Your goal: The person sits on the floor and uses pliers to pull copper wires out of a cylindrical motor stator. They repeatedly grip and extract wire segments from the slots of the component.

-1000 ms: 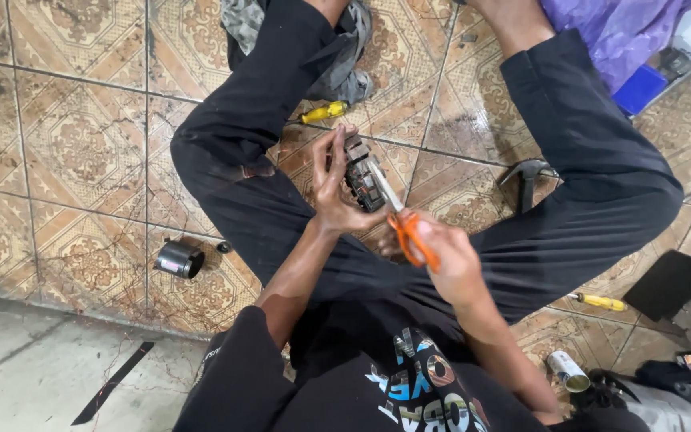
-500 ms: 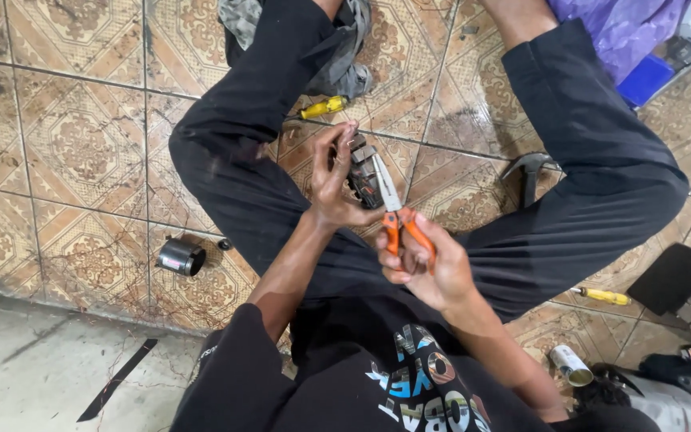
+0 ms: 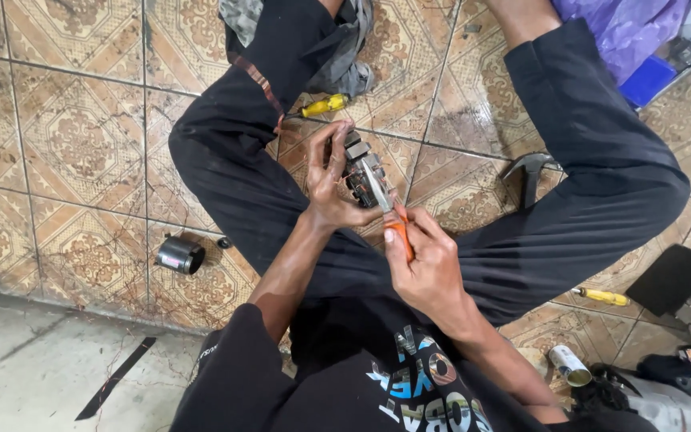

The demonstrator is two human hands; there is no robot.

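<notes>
I sit on a tiled floor with my legs spread. My left hand (image 3: 331,180) grips a small dark motor part (image 3: 361,166) with metal segments, held between my knees. My right hand (image 3: 427,268) is closed around the orange handles of a pair of pliers (image 3: 388,210). The metal jaws of the pliers rest against the motor part. Whether the jaws pinch anything is too small to tell.
A yellow-handled screwdriver (image 3: 321,106) lies beyond my hands. A dark metal cylinder (image 3: 179,255) sits on the tiles at left. A hammer head (image 3: 528,168) shows by my right leg, another yellow-handled tool (image 3: 603,297) and a small can (image 3: 568,365) at right. Purple plastic (image 3: 625,32) lies top right.
My right hand has squeezed the orange plier handles together and shifted its grip. The jaws have moved onto the motor part. My left hand holds the part in much the same place.
</notes>
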